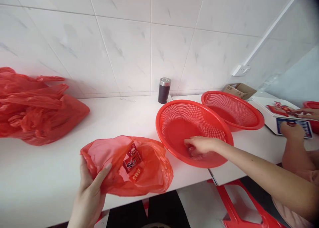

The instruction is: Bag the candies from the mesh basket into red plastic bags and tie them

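Observation:
My left hand [91,184] grips the left edge of an open red plastic bag [152,184] at the table's front edge, thumb on the inside. Small red printed packets [132,160] lie inside the bag. To the right of it stands a red perforated basket [174,121], its rim close against the bag. My right hand [199,145] reaches down into this basket, fingers curled together round a small red item near its bottom, mostly hidden by the fingers.
Filled red bags [42,111] lie at the left. A dark tumbler [164,91] stands by the wall. Behind the near basket are a second red basket [231,110] and a cardboard box [240,90]. At right, a person's hands [292,130] are by a scale [274,121] bearing red packets.

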`<state>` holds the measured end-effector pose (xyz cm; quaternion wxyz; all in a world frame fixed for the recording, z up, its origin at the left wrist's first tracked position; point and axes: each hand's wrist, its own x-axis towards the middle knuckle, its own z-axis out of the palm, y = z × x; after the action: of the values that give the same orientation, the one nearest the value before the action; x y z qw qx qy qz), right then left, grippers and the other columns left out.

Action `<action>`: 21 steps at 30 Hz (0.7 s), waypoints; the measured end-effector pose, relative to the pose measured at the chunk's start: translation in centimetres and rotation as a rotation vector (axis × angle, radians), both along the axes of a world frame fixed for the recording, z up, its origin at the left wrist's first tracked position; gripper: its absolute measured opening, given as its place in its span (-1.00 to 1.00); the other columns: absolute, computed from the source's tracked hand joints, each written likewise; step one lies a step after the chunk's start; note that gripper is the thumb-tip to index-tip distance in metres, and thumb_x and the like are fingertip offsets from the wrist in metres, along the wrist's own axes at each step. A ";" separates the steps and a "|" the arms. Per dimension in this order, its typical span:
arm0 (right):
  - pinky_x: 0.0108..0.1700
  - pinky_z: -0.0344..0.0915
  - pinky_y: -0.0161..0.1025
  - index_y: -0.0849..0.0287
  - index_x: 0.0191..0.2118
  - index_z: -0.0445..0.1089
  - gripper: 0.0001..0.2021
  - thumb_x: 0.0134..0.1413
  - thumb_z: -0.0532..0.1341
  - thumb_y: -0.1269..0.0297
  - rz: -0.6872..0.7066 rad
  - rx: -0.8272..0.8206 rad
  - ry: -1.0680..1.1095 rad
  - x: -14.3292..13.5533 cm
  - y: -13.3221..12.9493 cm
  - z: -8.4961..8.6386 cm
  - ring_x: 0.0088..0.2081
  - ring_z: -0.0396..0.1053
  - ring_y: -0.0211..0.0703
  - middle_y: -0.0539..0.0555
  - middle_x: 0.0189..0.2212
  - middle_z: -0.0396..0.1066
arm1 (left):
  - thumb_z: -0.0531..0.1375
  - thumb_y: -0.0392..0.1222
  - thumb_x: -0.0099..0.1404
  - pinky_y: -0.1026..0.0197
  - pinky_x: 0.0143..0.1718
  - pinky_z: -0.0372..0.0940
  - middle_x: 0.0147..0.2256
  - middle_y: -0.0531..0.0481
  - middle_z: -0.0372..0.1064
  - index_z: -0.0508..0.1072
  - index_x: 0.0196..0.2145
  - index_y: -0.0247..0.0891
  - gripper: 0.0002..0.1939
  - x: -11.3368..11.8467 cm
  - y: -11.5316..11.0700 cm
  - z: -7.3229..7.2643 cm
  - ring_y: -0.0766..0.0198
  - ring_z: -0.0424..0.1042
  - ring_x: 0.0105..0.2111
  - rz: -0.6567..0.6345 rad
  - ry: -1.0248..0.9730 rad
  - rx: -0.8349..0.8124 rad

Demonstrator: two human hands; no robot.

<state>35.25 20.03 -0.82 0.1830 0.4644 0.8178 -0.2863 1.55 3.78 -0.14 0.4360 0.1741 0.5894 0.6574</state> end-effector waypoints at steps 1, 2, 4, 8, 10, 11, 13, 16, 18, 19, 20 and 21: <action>-0.46 0.13 -0.26 0.09 -0.38 0.21 -0.89 -0.08 0.18 0.32 -0.012 0.001 0.001 -0.1 0.2 -0.2 -0.40 0.33 -0.15 0.05 -0.35 0.36 | 0.33 -0.30 0.11 0.25 0.00 0.34 0.27 0.11 0.10 -0.12 0.30 0.30 0.00 -0.1 -0.1 0.1 0.10 0.21 0.20 -0.004 0.009 0.014; -0.46 0.13 -0.25 0.10 -0.40 0.18 -0.91 -0.04 0.15 0.32 -0.037 -0.006 0.006 -0.1 0.6 -0.3 -0.44 0.32 -0.17 0.04 -0.40 0.37 | 0.35 -0.29 0.09 0.24 -0.01 0.35 0.26 0.07 0.12 -0.09 0.30 0.28 -0.01 -0.2 -0.2 0.1 0.07 0.21 0.19 -0.015 0.020 0.029; -0.47 0.13 -0.26 0.10 -0.41 0.13 -0.92 0.03 0.10 0.32 -0.088 -0.049 0.033 -0.1 1.5 0.0 -0.51 0.30 -0.20 0.02 -0.49 0.36 | 0.37 -0.25 0.08 0.24 -0.05 0.39 0.22 -0.01 0.20 -0.03 0.30 0.20 -0.03 -0.5 -0.4 0.2 0.03 0.25 0.16 -0.042 0.043 0.051; -0.47 0.17 -0.30 0.09 -0.36 0.10 -0.89 0.12 0.07 0.24 -0.180 0.005 0.253 -1.7 2.2 3.5 -0.49 0.35 -0.21 -0.03 -0.54 0.34 | 0.35 -0.14 0.10 0.26 -0.14 0.43 0.17 -0.05 0.27 0.01 0.30 0.16 -0.10 -1.3 -1.1 0.1 0.05 0.33 0.10 -0.034 0.082 0.043; -0.47 0.20 -0.32 0.08 -0.31 0.11 -0.87 0.16 0.05 0.16 -0.219 0.105 0.464 -4.2 1.1 6.0 -0.47 0.36 -0.24 -0.04 -0.49 0.36 | 0.34 -0.13 0.12 0.26 -0.14 0.43 0.16 -0.03 0.27 0.01 0.29 0.20 -0.13 -1.6 -1.3 -0.3 0.08 0.34 0.10 -0.012 0.098 0.050; -0.48 0.21 -0.33 0.07 -0.28 0.12 -0.86 0.18 0.03 0.13 -0.221 0.118 0.571 -5.8 0.1 7.0 -0.48 0.36 -0.26 -0.04 -0.45 0.37 | 0.33 -0.13 0.13 0.24 -0.12 0.42 0.16 -0.02 0.27 0.01 0.29 0.21 -0.14 -1.6 -1.3 -0.5 0.10 0.34 0.09 -0.009 0.104 0.064; -0.51 0.24 -0.33 0.05 -0.22 0.13 -0.85 0.21 0.01 0.11 -0.187 0.057 0.759 -9.6 -2.2 8.2 -0.47 0.38 -0.26 -0.04 -0.41 0.38 | 0.31 -0.14 0.15 0.19 -0.07 0.40 0.16 -0.03 0.27 -0.01 0.29 0.22 -0.14 -1.6 -1.3 -0.7 0.12 0.34 0.09 -0.019 0.122 0.093; -0.52 0.27 -0.26 0.01 -0.18 0.19 -0.87 0.26 -0.04 0.17 -0.016 0.054 0.757 -14.6 -5.3 7.4 -0.48 0.38 -0.20 -0.02 -0.42 0.38 | 0.31 -0.16 0.15 0.16 -0.04 0.38 0.17 -0.04 0.26 -0.02 0.30 0.21 -0.12 -1.4 -1.3 -0.6 0.15 0.37 0.05 -0.033 0.158 0.119; -0.48 0.28 -0.20 0.03 -0.23 0.28 -0.87 0.22 0.00 0.31 0.134 0.263 0.551 -16.6 -6.4 6.1 -0.42 0.40 -0.12 0.05 -0.42 0.38 | 0.33 -0.15 0.12 0.20 -0.09 0.40 0.16 -0.04 0.26 -0.02 0.30 0.21 -0.11 -1.4 -1.4 -0.2 0.18 0.40 0.00 -0.009 0.188 0.122; -0.45 0.29 -0.18 0.04 -0.27 0.32 -0.83 0.19 0.02 0.40 0.206 0.381 0.425 -17.1 -6.6 5.7 -0.38 0.41 -0.08 0.08 -0.42 0.38 | 0.33 -0.15 0.11 0.22 -0.13 0.42 0.14 -0.04 0.28 -0.01 0.30 0.20 -0.10 -1.5 -1.5 0.1 0.19 0.41 -0.03 0.010 0.203 0.123; -0.42 0.29 -0.17 0.06 -0.30 0.36 -0.78 0.15 0.02 0.48 0.274 0.474 0.314 -17.3 -6.7 5.4 -0.35 0.41 -0.06 0.10 -0.41 0.38 | 0.34 -0.14 0.10 0.24 -0.17 0.43 0.11 -0.04 0.31 0.01 0.29 0.18 -0.11 -1.6 -1.7 0.4 0.21 0.43 -0.08 0.032 0.218 0.122; -0.39 0.30 -0.17 0.07 -0.31 0.38 -0.73 0.13 -0.01 0.54 0.331 0.538 0.239 -17.3 -6.7 5.4 -0.32 0.41 -0.06 0.11 -0.40 0.38 | 0.35 -0.14 0.08 0.25 -0.21 0.43 0.06 -0.04 0.35 0.06 0.28 0.15 -0.12 -1.9 -1.9 0.6 0.23 0.45 -0.14 0.045 0.226 0.116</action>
<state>17.99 13.37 4.61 0.0008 0.3199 0.9442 -0.0788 -0.33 1.86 0.49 0.3409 0.2587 0.5995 0.6763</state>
